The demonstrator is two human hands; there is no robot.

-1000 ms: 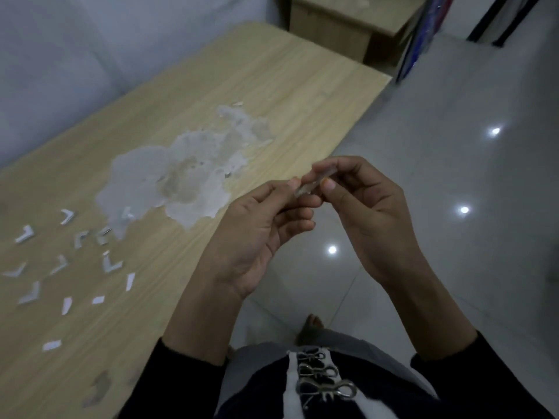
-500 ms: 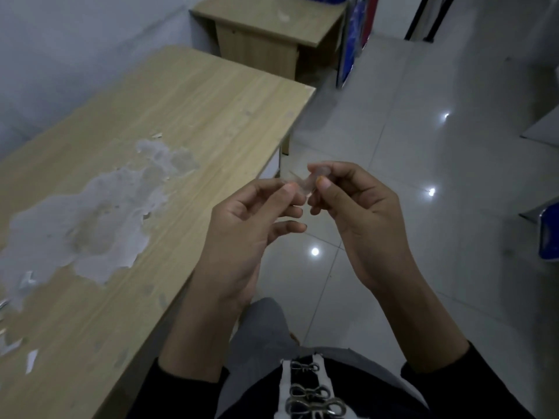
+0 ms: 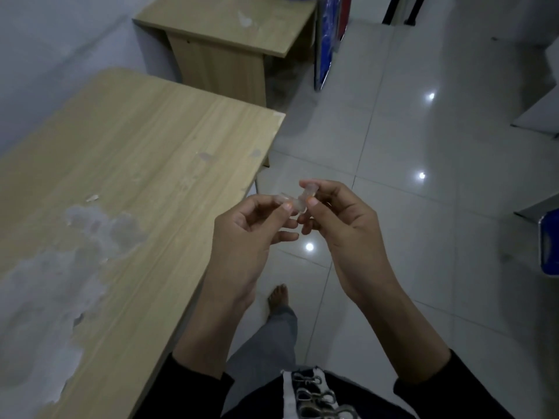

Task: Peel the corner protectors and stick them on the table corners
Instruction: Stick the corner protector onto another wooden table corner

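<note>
A small clear corner protector (image 3: 301, 201) is held in the air between both hands, over the floor just right of the long wooden table (image 3: 127, 164). My left hand (image 3: 251, 234) pinches its left end between thumb and fingertips. My right hand (image 3: 335, 219) pinches its right end between thumb and forefinger. A thin clear strip (image 3: 284, 195) sticks out to the left from the protector. The table's far right corner (image 3: 279, 116) lies ahead of the hands and looks chipped.
The table top has a large grey patch of worn surface (image 3: 45, 282) on its near left part. A smaller wooden desk (image 3: 230, 28) stands beyond it against the wall. A blue object (image 3: 328, 40) leans beside that desk. Glossy white floor tiles (image 3: 423, 237) spread to the right.
The view has swung right and forward along the table, so the loose white pieces on the table left the frame. Both hands keep hold of the protector and the far corner came closer.
</note>
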